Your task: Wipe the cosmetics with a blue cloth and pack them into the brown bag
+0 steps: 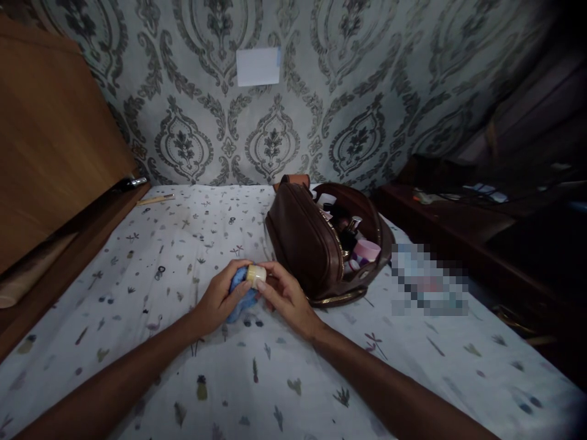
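Between my two hands is a small pale-yellow jar, held just above the printed bedsheet. My left hand is closed around a crumpled blue cloth and presses it against the jar's left side. From the other side, the thumb and fingers of my right hand pinch the jar. Right behind that hand stands a brown leather toiletry bag, unzipped. Inside it a pink-lidded container and several small cosmetics show; the deeper contents are hidden.
A wooden cabinet borders the left side, with a thin wooden stick on the sheet near it. A pixelated patch covers something right of the bag. Dark furniture runs along the right. A patterned wall closes the back.
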The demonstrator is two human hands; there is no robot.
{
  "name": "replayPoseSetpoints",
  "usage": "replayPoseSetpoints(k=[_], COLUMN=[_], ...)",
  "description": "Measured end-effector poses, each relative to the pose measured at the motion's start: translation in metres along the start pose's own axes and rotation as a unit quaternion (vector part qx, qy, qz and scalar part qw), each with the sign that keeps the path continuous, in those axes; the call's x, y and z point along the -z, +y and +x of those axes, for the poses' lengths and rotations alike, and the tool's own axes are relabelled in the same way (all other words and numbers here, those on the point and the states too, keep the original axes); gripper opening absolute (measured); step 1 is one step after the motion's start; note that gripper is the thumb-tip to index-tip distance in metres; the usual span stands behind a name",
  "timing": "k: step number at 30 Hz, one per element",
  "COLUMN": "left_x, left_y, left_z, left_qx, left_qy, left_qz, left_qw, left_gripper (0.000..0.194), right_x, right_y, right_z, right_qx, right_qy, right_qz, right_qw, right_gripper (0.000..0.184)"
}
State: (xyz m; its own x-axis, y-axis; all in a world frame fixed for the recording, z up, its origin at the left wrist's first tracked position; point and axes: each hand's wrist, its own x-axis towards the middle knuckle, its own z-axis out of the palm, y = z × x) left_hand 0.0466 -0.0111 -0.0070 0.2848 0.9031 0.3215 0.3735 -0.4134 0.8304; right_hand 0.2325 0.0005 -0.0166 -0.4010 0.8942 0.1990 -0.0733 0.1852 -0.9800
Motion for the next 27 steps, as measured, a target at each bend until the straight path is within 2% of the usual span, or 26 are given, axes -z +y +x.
replayPoseSetpoints(k=[4,8,14,17,22,24,27], left_x=[-0.0005,-0.0015,-0.0009,0.0002,-0.0011,-0.0021,-0.0028], left_y=[-0.0003,-0.0025,-0.0045,-0.0036,-0.0052,-0.0063,-0.0070], left_z=[0.0002,-0.0016,-0.0054,-0.0056,-0.0030,-0.0022,-0.0026], left_qx=[-0.001,0.005,0.000,-0.030,-0.133,-0.141,-0.115], left_qy=[-0.004,0.001,0.038,0.031,-0.016,-0.016,-0.013], left_qz=[-0.001,-0.006,-0.023,-0.030,0.025,0.039,0.051], left_qw=[1.000,1.000,0.999,0.999,0.991,0.989,0.992], left_gripper=[0.035,0.042,0.045,0.046,0.046,0.045,0.043], right_x=[-0.0003,-0.0007,-0.0014,-0.0017,-0.0004,0.0006,0.0013], right_y=[0.0022,0.0016,0.0004,0.0021,0.0051,0.0055,0.0051], right_z=[-0.0001,0.0000,0.0003,0.0017,0.0040,0.0035,0.0017], right_qx=[0.004,0.005,-0.001,-0.003,-0.005,-0.010,-0.019], right_qy=[0.013,0.029,0.035,0.032,0.027,0.026,0.005], right_qz=[0.005,0.021,0.020,0.014,0.005,0.004,0.017], right_qw=[1.000,0.999,0.999,0.999,1.000,1.000,1.000], right_gripper=[0.041,0.041,0.040,0.040,0.041,0.041,0.041])
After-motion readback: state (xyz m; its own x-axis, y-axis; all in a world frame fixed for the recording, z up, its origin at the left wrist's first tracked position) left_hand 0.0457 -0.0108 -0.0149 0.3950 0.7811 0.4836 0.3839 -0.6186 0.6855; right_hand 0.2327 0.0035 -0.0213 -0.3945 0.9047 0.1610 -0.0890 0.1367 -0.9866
